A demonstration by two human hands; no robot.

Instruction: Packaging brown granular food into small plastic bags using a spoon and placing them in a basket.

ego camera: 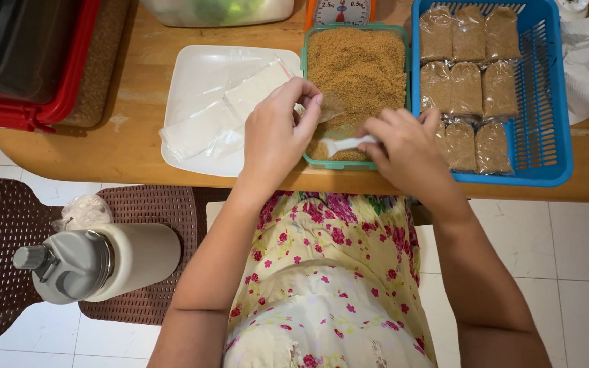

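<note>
Half the white spoon hides under the right hand.

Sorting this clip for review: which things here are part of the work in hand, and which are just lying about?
In use: left hand holding small clear bag; right hand with white spoon; green tray of brown granules; blue basket of filled packets; white plate of empty bags.

Lying about: flask; red-rimmed box; tissue.
</note>
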